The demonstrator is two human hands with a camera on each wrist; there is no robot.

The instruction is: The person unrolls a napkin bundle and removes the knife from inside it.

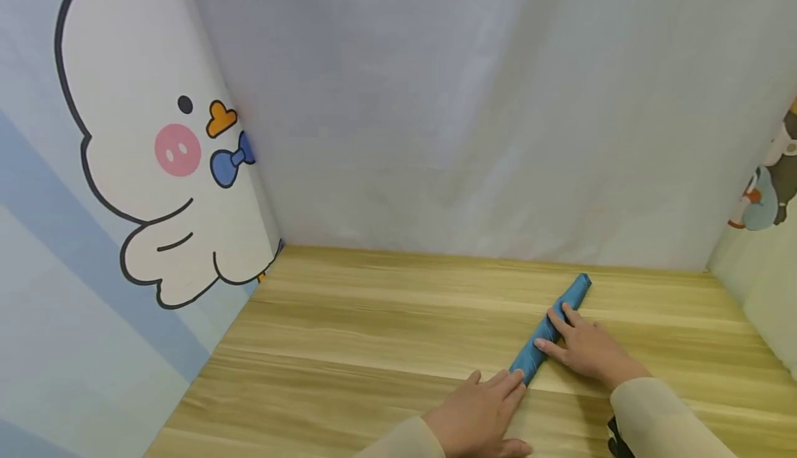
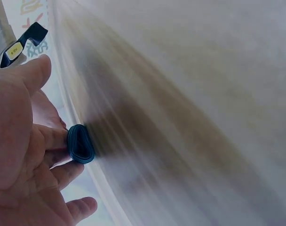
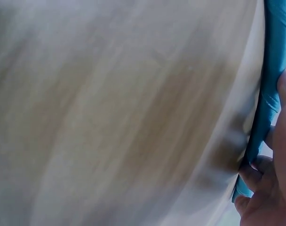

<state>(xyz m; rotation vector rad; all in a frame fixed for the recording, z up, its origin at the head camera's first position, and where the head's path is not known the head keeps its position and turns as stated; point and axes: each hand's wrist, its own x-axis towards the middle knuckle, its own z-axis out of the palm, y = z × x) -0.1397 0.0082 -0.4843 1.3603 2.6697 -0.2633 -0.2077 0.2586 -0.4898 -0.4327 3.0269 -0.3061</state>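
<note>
A slim roll of blue cloth (image 1: 535, 358) lies slantwise on the wooden-patterned table, its far end pointing up and right in the head view. At its near end, the straight fingers of my left hand (image 1: 478, 413) touch the roll. My right hand (image 1: 588, 349) rests farther along, with spread fingers and thumb laid on the cloth. The left wrist view faces the end of the roll (image 2: 80, 145), where wound layers surround a small hollow. Along the right edge of the right wrist view, the teal length of cloth (image 3: 270, 70) runs beside my fingers (image 3: 251, 176).
The table (image 1: 349, 319) has a wood-grain surface. A pale grey curtain (image 1: 436, 112) stands along its back edge. To the left is a printed wall panel with a cartoon bird (image 1: 143, 98); another printed panel (image 1: 762, 195) borders the right side.
</note>
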